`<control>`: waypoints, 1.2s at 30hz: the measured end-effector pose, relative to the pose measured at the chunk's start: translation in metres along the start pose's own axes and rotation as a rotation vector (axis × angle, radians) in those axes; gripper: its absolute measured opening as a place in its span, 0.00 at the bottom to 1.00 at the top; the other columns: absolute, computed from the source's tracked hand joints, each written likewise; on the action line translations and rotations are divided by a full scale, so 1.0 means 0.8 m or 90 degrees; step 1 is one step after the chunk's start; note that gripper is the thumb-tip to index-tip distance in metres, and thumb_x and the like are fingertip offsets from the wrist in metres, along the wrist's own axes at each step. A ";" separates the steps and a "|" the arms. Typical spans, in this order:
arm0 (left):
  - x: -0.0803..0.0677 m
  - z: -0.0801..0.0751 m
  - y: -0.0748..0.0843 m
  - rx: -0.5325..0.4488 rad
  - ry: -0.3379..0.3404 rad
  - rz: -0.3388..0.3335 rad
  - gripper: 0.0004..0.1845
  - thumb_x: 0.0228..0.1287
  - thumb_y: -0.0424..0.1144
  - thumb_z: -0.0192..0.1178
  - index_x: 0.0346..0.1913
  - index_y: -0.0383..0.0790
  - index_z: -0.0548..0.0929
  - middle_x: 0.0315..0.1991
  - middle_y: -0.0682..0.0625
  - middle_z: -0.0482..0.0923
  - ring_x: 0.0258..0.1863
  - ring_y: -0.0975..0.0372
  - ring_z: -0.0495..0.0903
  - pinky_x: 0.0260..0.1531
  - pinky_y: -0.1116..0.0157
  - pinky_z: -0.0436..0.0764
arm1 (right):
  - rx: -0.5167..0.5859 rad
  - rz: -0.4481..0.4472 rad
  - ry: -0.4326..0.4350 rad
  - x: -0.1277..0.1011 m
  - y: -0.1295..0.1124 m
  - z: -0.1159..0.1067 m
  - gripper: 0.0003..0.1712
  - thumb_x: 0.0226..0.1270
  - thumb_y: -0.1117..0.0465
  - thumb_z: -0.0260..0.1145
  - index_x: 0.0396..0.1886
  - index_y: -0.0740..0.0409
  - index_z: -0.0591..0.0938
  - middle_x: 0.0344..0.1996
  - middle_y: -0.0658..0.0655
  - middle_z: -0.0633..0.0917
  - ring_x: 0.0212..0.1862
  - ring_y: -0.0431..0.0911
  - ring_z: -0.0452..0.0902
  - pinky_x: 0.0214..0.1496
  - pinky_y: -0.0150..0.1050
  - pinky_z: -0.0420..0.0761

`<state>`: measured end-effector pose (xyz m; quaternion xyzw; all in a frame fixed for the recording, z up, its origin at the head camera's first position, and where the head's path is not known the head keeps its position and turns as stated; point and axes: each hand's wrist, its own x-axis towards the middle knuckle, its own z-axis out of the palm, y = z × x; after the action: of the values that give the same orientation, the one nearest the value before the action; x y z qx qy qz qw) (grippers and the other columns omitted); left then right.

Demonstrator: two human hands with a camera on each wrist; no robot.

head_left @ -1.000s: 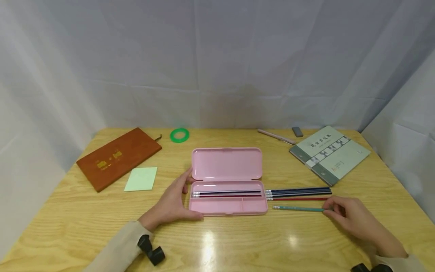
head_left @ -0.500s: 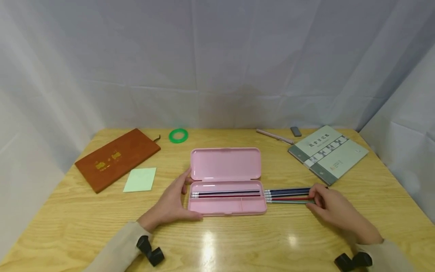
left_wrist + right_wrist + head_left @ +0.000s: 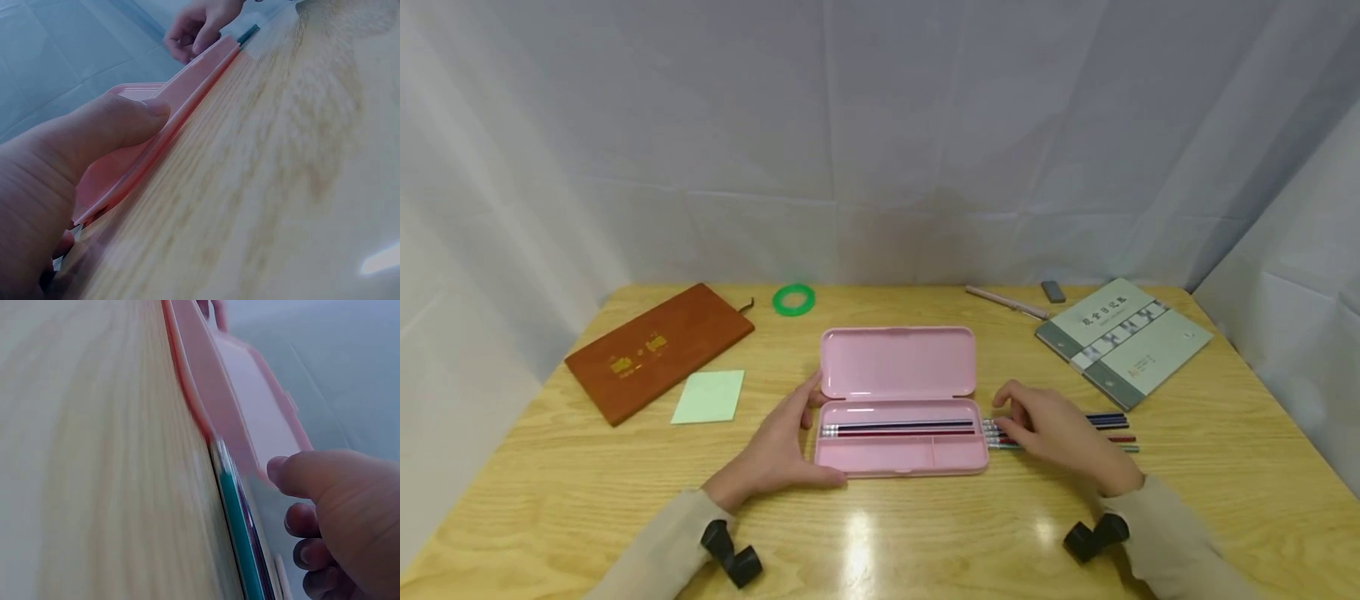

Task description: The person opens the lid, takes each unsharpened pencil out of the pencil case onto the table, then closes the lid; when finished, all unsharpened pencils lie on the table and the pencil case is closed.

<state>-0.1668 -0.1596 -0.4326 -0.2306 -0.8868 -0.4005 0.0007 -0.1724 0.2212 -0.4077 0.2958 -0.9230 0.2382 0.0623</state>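
A pink pencil case [image 3: 897, 358] lies with its lid folded back in the head view, several pencils [image 3: 902, 429] in its rear compartment. My left hand [image 3: 775, 450] grips the case's left end, thumb [image 3: 134, 119] over the front wall and fingers behind. Against the case's right end lies a row of loose pencils [image 3: 1108, 422], dark blue, red and teal, eraser ends toward the case. Over those eraser ends hovers my right hand [image 3: 1060, 429], hiding their middles. Its fingers are loosely bent with nothing between them; the teal pencil [image 3: 240, 537] passes beside it in the right wrist view.
A brown notebook [image 3: 658, 354] and a pale green sticky-note pad [image 3: 708, 397] lie to the left. Toward the back are a green tape ring [image 3: 793, 300], a pink pen [image 3: 1006, 301] and a grey eraser [image 3: 1053, 291]. A grey-green notebook [image 3: 1123, 342] lies at right.
My right hand brought the teal pencil in against the row beside the case, let go, and moved left to the eraser ends. The left hand stayed on the case.
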 end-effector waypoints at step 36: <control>0.000 0.001 0.001 0.002 0.005 -0.004 0.72 0.25 0.58 0.81 0.76 0.38 0.50 0.52 0.52 0.74 0.40 0.63 0.65 0.38 0.68 0.68 | 0.032 0.032 0.046 -0.037 0.003 -0.017 0.01 0.63 0.62 0.68 0.33 0.53 0.84 0.13 0.36 0.65 0.16 0.28 0.55 0.20 0.28 0.62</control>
<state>-0.1663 -0.1589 -0.4326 -0.2264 -0.8882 -0.3998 0.0038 -0.1499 0.2450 -0.4041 0.2654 -0.9210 0.2732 0.0818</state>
